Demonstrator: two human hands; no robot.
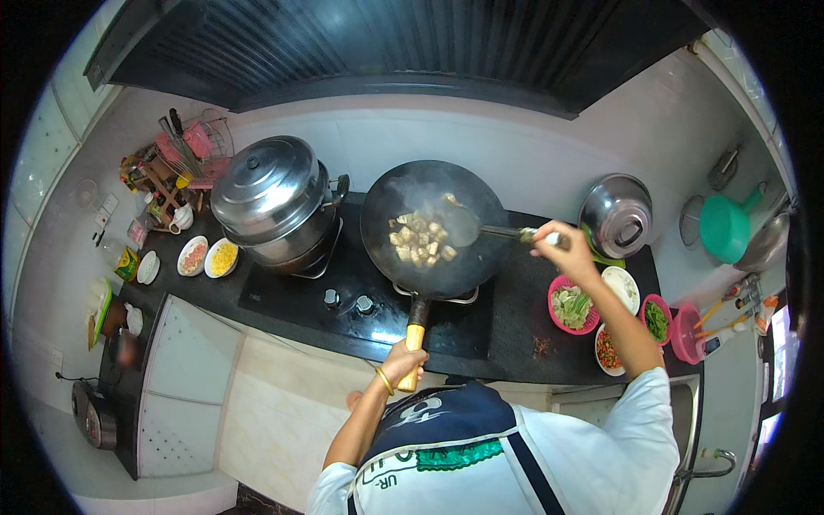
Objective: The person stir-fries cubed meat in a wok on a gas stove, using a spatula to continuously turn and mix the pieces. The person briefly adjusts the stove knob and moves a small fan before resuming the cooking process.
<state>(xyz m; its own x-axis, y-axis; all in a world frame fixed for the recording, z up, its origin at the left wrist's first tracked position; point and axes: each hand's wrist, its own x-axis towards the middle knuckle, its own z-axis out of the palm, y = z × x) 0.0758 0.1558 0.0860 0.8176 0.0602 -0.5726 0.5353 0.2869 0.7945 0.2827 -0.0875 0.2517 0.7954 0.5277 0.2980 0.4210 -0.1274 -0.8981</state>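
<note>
A dark wok [412, 193] sits over the right burner, steam rising from it. Pale, browned cubes of food [421, 239] lie in a loose heap in its middle. Around the wok's wooden handle [415, 338] my left hand [404, 362] is closed, a yellow bangle at the wrist. My right hand [566, 250] grips the far end of a metal wok spatula [499, 230] that reaches in from the right. The spatula's blade is inside the wok, right of the cubes, partly veiled by steam. A single piece of food shows near its upper edge.
A lidded steamer pot [270, 199] occupies the left burner. Left of it stand bowls of yellow food [223, 259] and pink diced food [192, 256]. At right are a pink basket of cut vegetables [571, 308], a bowl of chopped peppers [608, 353] and a metal lid [616, 215]. A range hood [399, 51] hangs above.
</note>
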